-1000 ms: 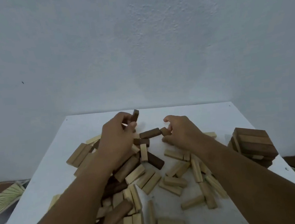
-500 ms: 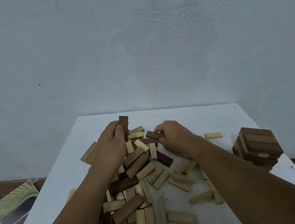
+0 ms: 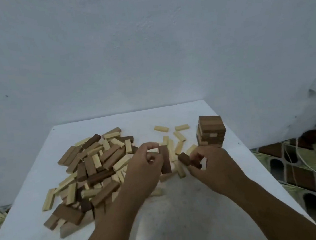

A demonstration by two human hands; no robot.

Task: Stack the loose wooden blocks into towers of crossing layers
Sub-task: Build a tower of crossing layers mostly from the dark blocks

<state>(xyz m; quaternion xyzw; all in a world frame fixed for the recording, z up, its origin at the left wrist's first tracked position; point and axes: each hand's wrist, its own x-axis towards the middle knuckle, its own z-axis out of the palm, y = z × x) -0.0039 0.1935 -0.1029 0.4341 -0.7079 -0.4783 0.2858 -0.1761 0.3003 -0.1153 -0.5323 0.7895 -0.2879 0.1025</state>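
A heap of loose light and dark wooden blocks (image 3: 93, 168) covers the left half of the white table (image 3: 188, 208). A built tower of crossing layers (image 3: 211, 130) stands at the table's far right. My left hand (image 3: 143, 166) holds a dark block (image 3: 165, 161) upright in its fingers, near the table's middle. My right hand (image 3: 211, 164) pinches another dark block (image 3: 186, 159) just to the right of it. Both hands hover close together above a few pale blocks.
Scattered pale blocks (image 3: 179, 135) lie between the heap and the tower. A plain wall rises behind the table. Patterned floor tiles (image 3: 299, 167) and a cord show past the right edge. The table's near middle is bare.
Both hands have lifted away from the heap and moved right and toward me, each carrying a dark block. The camera has turned, so the tower now sits further left in view.
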